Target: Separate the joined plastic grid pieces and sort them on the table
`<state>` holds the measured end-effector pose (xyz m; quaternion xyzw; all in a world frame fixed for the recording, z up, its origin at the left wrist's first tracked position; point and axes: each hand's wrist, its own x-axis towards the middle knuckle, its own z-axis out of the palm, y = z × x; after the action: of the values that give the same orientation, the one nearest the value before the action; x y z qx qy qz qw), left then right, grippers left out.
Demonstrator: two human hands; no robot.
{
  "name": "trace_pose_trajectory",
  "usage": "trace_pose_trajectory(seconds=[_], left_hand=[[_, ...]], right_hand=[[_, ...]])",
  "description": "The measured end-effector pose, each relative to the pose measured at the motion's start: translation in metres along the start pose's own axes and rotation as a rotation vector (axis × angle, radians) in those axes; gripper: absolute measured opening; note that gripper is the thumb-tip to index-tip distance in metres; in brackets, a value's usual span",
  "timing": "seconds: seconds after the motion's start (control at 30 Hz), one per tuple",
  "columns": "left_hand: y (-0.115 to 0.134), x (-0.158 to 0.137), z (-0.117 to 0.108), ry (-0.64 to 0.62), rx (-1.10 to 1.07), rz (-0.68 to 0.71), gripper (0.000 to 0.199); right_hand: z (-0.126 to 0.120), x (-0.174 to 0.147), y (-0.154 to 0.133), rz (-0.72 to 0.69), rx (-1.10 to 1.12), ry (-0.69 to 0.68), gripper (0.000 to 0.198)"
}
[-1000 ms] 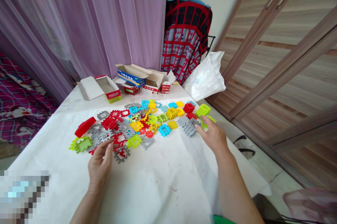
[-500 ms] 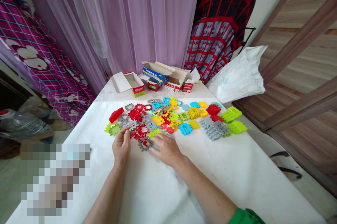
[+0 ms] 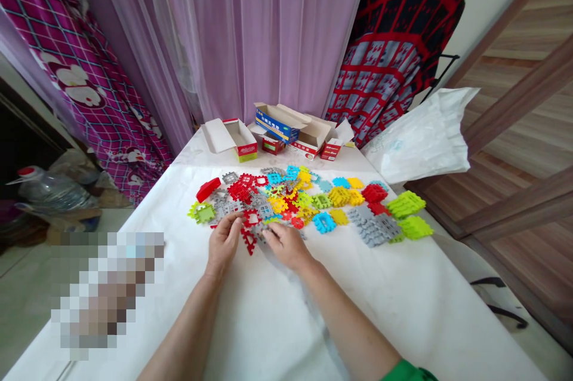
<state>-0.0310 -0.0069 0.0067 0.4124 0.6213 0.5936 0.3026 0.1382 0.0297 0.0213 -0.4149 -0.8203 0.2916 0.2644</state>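
Observation:
My left hand (image 3: 225, 242) is at the near left edge of a pile of flat plastic interlocking tiles, thumb and fingers drawn together; whatever it may grip is hidden. Between my two hands is a grey interlocking tile (image 3: 259, 232), pinched by the fingers of my right hand (image 3: 287, 243). A red triangular tile (image 3: 249, 242) lies just below it on the white tabletop. Behind the fingers spread mixed red tiles (image 3: 240, 191), grey tiles (image 3: 230, 207) and yellow tiles (image 3: 278, 205).
Stacked grey tiles (image 3: 372, 227), green tiles (image 3: 406, 204) and red tiles (image 3: 374, 193) stand at the right. Opened cardboard boxes (image 3: 277, 124) line the back, beside a white bag (image 3: 421, 136). A red block (image 3: 208, 190) and a green tile (image 3: 203, 212) lie left.
My right hand has closed on the grey tile and brought it up between my hands, uncovering the red triangular tile. My left hand has come closer to it. The view has shifted slightly left.

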Motion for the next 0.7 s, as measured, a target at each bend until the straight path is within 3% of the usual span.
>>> trace_pose_trajectory(seconds=[0.13,0.3,0.5,0.7], left_hand=[[0.002,-0.006,0.007,-0.222,-0.029,-0.052,0.045],[0.004,-0.011,0.014,-0.412,-0.087,-0.130,0.043],[0.009,-0.015,0.017,-0.374,-0.082,-0.310,0.047],[0.013,-0.019,0.021,-0.308,-0.145,-0.338,0.050]], right_hand=[[-0.010,0.000,0.010,0.057,0.336,0.010,0.025],[-0.014,0.001,0.016,0.007,0.286,0.065,0.030],[-0.014,-0.006,0.013,0.052,0.231,0.277,0.032],[-0.014,-0.029,-0.003,0.031,-0.117,0.330,0.039]])
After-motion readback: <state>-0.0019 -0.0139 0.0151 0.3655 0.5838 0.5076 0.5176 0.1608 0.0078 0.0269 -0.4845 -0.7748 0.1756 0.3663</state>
